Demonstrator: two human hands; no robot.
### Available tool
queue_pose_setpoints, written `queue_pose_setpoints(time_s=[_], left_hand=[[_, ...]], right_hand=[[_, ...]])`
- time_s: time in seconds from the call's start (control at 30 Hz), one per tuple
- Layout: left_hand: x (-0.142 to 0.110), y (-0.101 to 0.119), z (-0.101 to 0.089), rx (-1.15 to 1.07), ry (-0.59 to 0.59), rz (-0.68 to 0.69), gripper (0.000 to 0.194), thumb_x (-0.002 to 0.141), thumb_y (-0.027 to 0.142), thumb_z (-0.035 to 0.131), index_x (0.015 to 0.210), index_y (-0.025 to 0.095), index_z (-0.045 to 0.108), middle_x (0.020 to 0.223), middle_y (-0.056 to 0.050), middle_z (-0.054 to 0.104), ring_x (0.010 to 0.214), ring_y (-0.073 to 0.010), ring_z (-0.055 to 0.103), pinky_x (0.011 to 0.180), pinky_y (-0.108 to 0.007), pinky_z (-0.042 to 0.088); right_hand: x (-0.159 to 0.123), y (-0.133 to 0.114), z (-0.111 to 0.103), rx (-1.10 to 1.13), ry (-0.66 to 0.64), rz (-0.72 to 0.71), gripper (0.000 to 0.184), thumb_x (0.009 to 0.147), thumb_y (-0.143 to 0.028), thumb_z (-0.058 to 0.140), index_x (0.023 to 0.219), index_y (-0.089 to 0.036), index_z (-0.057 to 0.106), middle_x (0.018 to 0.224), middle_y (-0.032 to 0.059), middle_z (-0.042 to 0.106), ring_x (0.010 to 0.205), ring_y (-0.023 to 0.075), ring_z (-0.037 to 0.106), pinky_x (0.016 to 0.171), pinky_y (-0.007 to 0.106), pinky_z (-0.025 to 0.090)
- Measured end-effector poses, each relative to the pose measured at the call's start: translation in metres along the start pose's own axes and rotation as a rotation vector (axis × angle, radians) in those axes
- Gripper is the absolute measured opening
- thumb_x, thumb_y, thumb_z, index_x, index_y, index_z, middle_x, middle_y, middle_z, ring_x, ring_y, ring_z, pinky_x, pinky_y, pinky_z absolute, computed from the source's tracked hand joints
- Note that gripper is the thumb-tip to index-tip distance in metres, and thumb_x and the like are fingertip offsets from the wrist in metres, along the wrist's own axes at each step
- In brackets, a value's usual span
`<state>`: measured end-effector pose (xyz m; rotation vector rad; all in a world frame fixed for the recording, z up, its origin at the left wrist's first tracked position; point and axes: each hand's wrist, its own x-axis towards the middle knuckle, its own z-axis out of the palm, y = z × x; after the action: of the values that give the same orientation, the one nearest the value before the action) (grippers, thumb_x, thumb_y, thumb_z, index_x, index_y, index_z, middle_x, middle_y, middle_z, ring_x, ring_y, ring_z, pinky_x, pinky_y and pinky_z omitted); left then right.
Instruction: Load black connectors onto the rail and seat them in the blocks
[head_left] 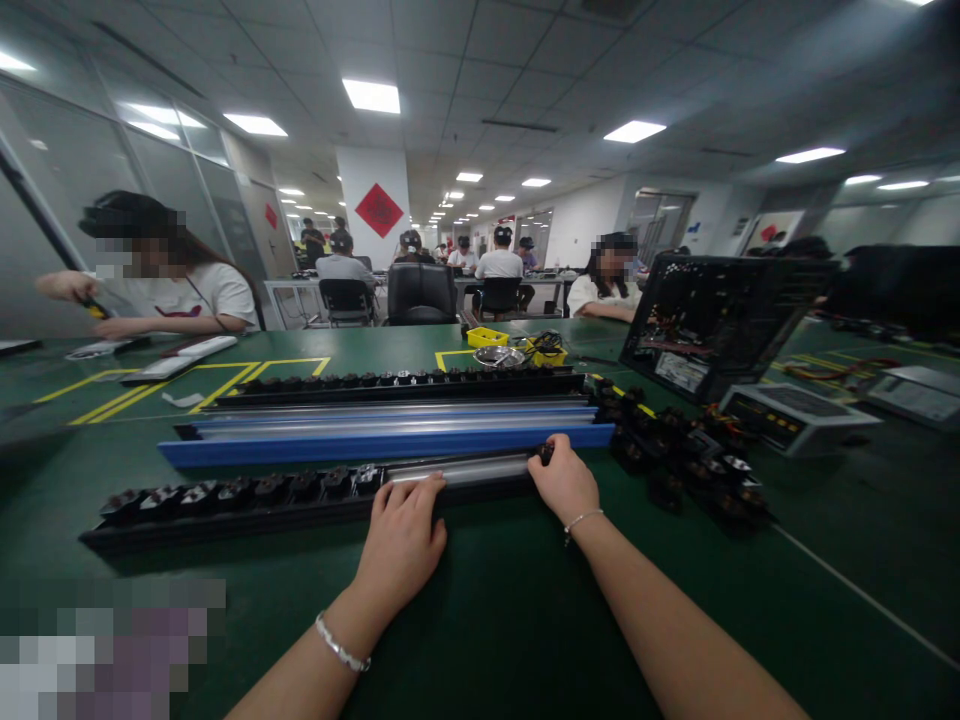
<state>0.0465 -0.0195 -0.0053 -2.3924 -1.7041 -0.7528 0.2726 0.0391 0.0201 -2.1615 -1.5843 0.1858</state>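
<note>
A long black rail [247, 500] lies across the green table [525, 620] in front of me, its left part filled with several black socket modules and its right part showing a bare silvery channel [465, 468]. My left hand [401, 540] rests on the rail with its fingers curled over the near edge, beside the last module. My right hand [562, 480] grips the rail's right end, its fingers closed round a small black part. Behind it lie a blue rail [375, 435] and another black rail with modules [405, 385].
A heap of loose black socket modules [682, 455] lies right of the rails. An open computer case [720, 320] and a grey box [795, 415] stand at the right. Yellow trays and a metal bowl [499, 355] sit behind. Other people work at the far side.
</note>
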Motion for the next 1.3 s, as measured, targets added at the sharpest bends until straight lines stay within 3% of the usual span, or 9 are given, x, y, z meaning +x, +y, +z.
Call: queue_pose_setpoints(time_s=[1.3], left_hand=[[0.0,0.0,0.0,0.025,0.007,-0.005,0.044,0.077,0.02,0.047,0.121,0.022,0.048,0.121,-0.004,0.059,0.112,-0.0225,0.048,0.102,-0.046,0.027]], right_hand=[[0.019,0.023,-0.006,0.025,0.037,0.092,0.033,0.079,-0.031,0.042,0.109,-0.017,0.047,0.099,0.0112,0.062,0.087,0.0244,0.061,0.068,0.031,0.043]])
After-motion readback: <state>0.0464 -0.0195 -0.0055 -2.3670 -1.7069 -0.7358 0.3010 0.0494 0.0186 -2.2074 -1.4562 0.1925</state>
